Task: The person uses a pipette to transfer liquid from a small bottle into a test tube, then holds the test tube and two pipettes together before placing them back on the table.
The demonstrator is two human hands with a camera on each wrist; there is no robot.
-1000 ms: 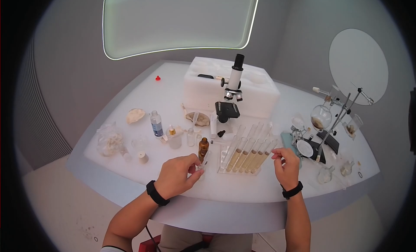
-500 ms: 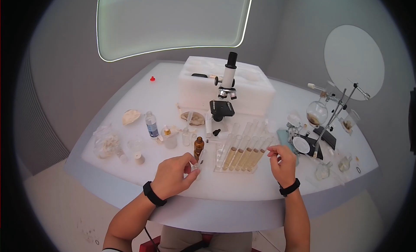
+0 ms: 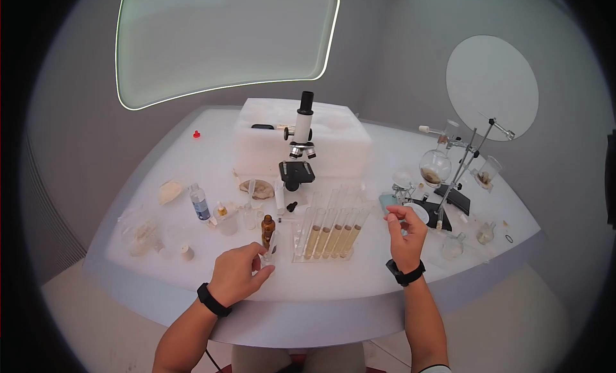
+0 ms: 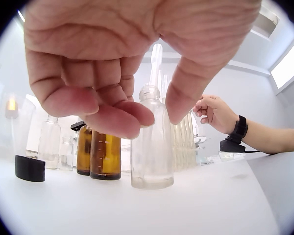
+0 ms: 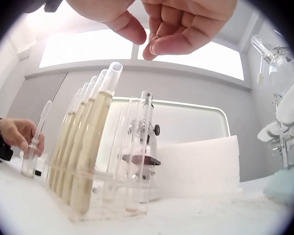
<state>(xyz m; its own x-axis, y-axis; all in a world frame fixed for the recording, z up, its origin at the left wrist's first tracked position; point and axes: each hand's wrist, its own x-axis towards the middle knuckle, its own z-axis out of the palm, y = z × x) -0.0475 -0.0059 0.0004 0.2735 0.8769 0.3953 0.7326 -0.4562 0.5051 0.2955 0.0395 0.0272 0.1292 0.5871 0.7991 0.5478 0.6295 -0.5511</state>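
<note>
My left hand [image 3: 240, 270] holds a small clear glass bottle [image 4: 152, 159] upright on the table, its thumb on one side and fingertips on the other. A clear plastic dropper [image 4: 156, 61] stands in the bottle's neck. Right behind it are two amber bottles, a nearer one [image 4: 106, 159] and another [image 4: 83, 156] partly hidden. My right hand [image 3: 406, 235] hovers with loosely bent fingers, holding nothing. It is to the right of a clear rack [image 3: 321, 259] whose several test tubes [image 5: 95, 142] contain cloudy tan liquid; empty tubes [image 5: 138, 147] fill the back row.
A microscope [image 3: 300, 132] stands before a white foam block [image 3: 343, 158]. At right are a stand with a round flask [image 3: 435, 164] and small glassware [image 3: 453, 246]. A labelled plastic bottle [image 3: 199, 203], a plastic bag [image 3: 141, 235] and a black cap [image 4: 30, 169] lie leftward.
The head view has turned, so the table's things sit farther left. My right hand has drawn a little away from the tubes, to the right. My left hand stays at the clear bottle.
</note>
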